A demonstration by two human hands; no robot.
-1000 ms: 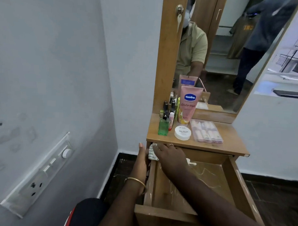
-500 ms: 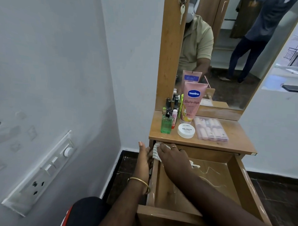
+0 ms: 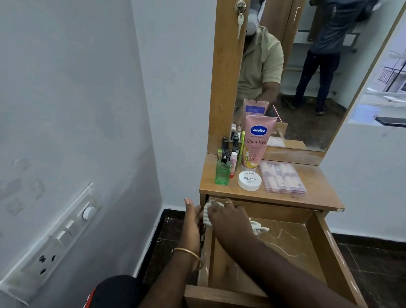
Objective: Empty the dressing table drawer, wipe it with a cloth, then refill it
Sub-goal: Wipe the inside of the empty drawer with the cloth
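Note:
The wooden drawer (image 3: 327, 255) of the dressing table is pulled out, and nothing but my hand and the cloth shows inside it. My right hand (image 3: 229, 221) presses a white cloth (image 3: 259, 227) into the drawer's back left corner. My left hand (image 3: 191, 225) lies flat against the outside of the drawer's left wall, fingers straight, a gold bangle on the wrist. On the tabletop (image 3: 320, 194) stand a pink Vaseline tube (image 3: 256, 144), a green bottle (image 3: 222, 174), a white nail polish remover tub (image 3: 250, 180), several small bottles and a clear nail box (image 3: 283, 178).
A mirror (image 3: 315, 72) rises behind the tabletop, reflecting me and another person standing. A white wall with a switch panel (image 3: 54, 243) runs close on the left. Dark floor tiles (image 3: 377, 270) lie on both sides of the drawer.
My hands stay in the same spot at the drawer's back left corner; the right hand shifts only slightly with the cloth. The camera has tilted a little, lifting the view.

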